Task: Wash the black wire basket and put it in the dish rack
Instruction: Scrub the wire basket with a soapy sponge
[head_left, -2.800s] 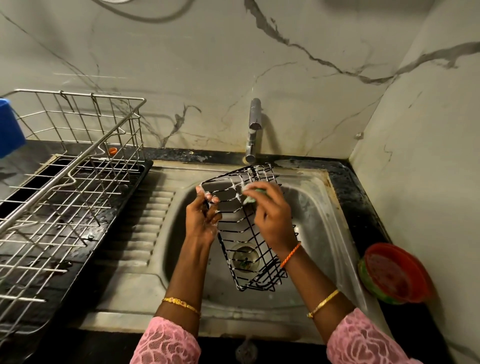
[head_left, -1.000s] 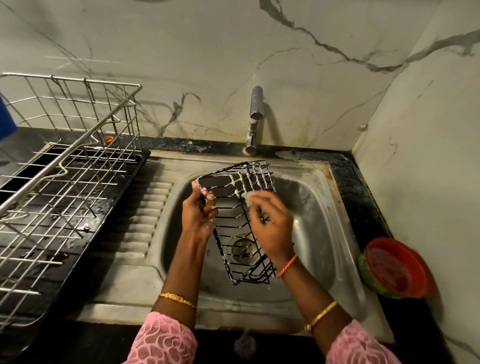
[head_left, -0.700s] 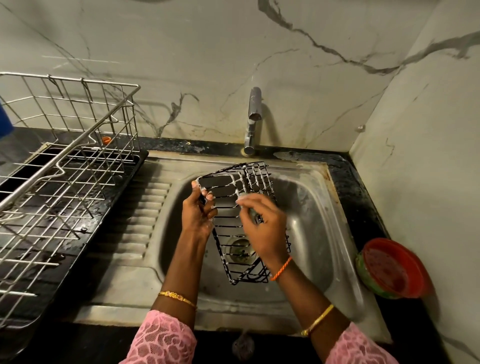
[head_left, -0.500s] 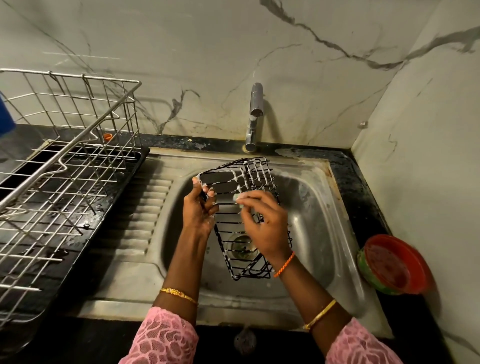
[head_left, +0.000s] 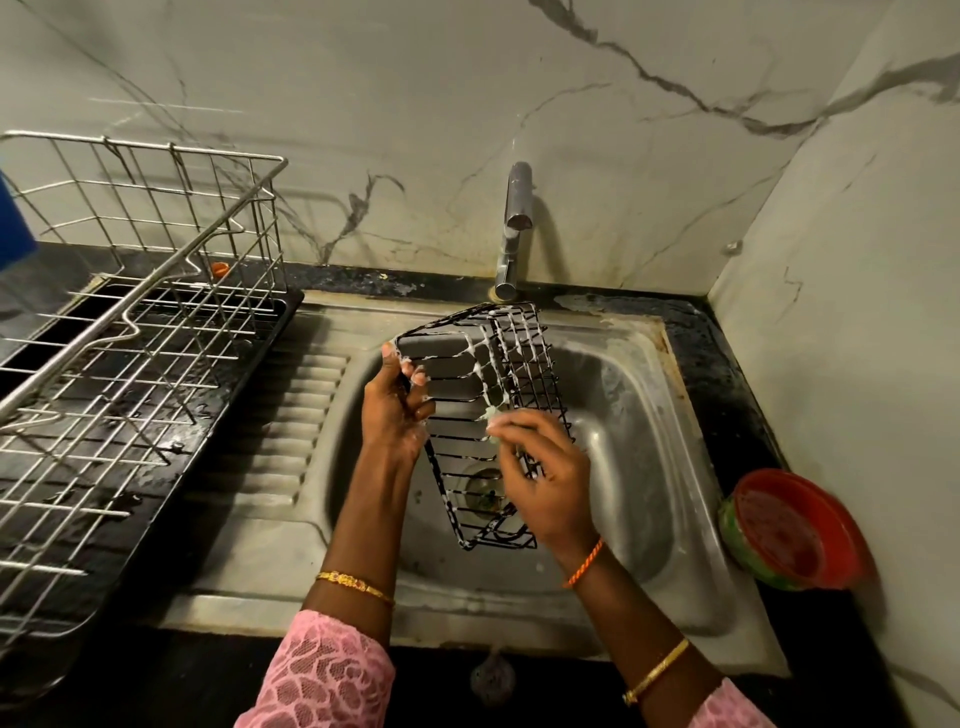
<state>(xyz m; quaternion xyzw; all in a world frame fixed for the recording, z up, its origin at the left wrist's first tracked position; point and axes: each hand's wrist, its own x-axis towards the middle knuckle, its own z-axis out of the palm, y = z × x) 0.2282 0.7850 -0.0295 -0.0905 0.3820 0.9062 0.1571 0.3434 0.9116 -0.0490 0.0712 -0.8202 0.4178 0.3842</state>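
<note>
Left of the left grip (head_left: 395, 410) stands the steel dish rack (head_left: 130, 332) on its black tray, on the dark surface (head_left: 727, 395). Beyond both grips rises the tap (head_left: 514, 228); right of the right grip (head_left: 550, 483) sits a red and green bowl (head_left: 795, 530). The black wire basket (head_left: 493, 410), streaked with white suds, hangs tilted over the sink (head_left: 639, 415). The left grip is curled round its near left rim. The right grip pinches a small pale scrubber (head_left: 493, 415) against the basket's wires, partly hiding its lower right side.
</note>
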